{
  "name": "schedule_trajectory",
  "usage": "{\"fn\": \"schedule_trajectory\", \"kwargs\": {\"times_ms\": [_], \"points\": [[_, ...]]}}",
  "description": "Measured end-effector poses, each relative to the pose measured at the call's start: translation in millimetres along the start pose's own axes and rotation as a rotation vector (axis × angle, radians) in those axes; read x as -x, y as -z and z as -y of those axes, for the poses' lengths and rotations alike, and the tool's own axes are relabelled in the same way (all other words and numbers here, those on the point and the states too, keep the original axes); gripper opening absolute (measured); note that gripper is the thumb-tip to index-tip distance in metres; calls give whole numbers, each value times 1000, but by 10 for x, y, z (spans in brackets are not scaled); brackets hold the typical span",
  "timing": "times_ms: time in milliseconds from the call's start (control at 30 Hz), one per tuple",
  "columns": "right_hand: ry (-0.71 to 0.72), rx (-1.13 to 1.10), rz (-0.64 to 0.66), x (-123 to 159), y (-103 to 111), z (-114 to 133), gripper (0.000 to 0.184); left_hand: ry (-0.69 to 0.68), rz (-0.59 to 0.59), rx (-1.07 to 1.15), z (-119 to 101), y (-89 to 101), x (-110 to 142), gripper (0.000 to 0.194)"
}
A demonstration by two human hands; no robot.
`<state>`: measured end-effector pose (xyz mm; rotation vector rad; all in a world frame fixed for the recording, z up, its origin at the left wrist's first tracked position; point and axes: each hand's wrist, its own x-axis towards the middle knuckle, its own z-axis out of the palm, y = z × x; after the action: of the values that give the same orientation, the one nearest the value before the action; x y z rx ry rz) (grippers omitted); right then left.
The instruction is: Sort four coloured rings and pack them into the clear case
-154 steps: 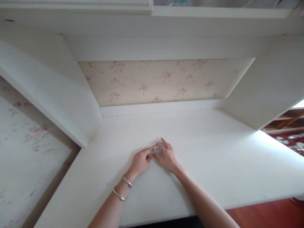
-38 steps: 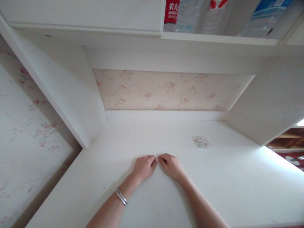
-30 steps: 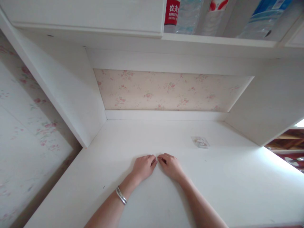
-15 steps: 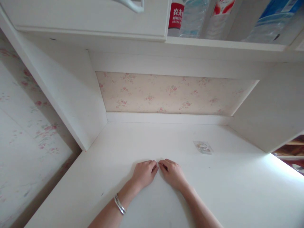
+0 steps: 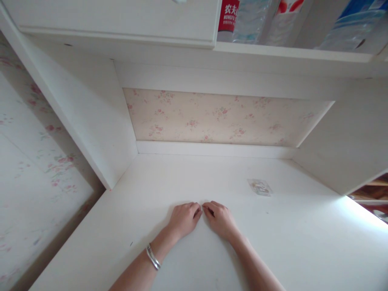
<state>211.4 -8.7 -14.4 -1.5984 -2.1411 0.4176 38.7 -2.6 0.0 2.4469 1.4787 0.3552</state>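
Both forearms rest on the white desktop [image 5: 194, 173]. My left hand [image 5: 184, 220] is closed, its fingers curled and thumb pressed against them. A silver bangle [image 5: 153, 257] circles that wrist. Mirroring it, my right hand [image 5: 220, 219] is closed too, with thumb and fingertips together. Only a narrow gap separates the two hands at the fingertips, and no object shows in either one. A small clear square packet [image 5: 260, 187] with a pale pattern lies flat on the desktop, beyond and to the right of my right hand; neither hand touches it.
Overhead runs a white cabinet [image 5: 115, 20], and its open shelf [image 5: 291, 52] holds several plastic bottles, one a red-labelled bottle [image 5: 228, 18]. White side panels [image 5: 87, 109] flank the desk. Flowered wallpaper [image 5: 194, 119] shows behind. A small dark mark [image 5: 131, 243] is on the desktop at left.
The view has shifted very slightly, so the cabinet and bottles sit a little higher in the picture. My hands and the packet stay in place on the desk.
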Motion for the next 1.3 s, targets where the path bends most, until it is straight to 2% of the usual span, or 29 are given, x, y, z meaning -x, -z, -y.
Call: {"fn": "schedule_trajectory", "kwargs": {"times_ms": [1300], "points": [[1, 58, 25, 14, 13, 23, 32, -20, -15, -4, 29, -37, -3, 23]]}}
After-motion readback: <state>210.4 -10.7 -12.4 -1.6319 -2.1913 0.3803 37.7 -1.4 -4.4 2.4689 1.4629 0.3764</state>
